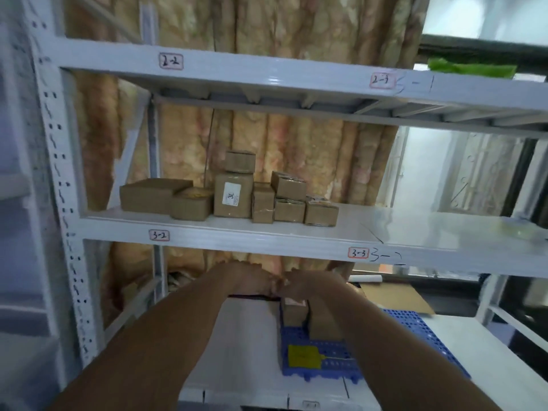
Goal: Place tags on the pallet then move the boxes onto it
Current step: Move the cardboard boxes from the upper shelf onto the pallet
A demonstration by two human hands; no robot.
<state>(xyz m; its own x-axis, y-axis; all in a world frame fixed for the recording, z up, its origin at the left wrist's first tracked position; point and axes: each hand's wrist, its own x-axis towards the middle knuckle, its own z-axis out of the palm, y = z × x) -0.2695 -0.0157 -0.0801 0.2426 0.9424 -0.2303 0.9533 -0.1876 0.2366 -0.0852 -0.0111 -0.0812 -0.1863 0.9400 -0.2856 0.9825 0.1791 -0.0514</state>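
A blue plastic pallet (326,364) lies on the lowest shelf, with a yellow tag (304,355) on its near part. Two small cardboard boxes stand at the pallet's far edge: one (293,314) on the left, the other (321,326) partly behind my right forearm. My left hand (252,277) and my right hand (310,283) meet just above the left box, below the middle shelf's front edge. Their fingers are blurred, so I cannot tell whether they grip anything. Several more cardboard boxes (231,197) are stacked on the middle shelf.
The white metal rack has a middle shelf (207,232) labelled 3-2 and 3-3 and an upper shelf (267,75) labelled 2-2 and 2-3. A flat piece of cardboard (394,295) lies behind the pallet at right. A rack upright (56,173) stands at left.
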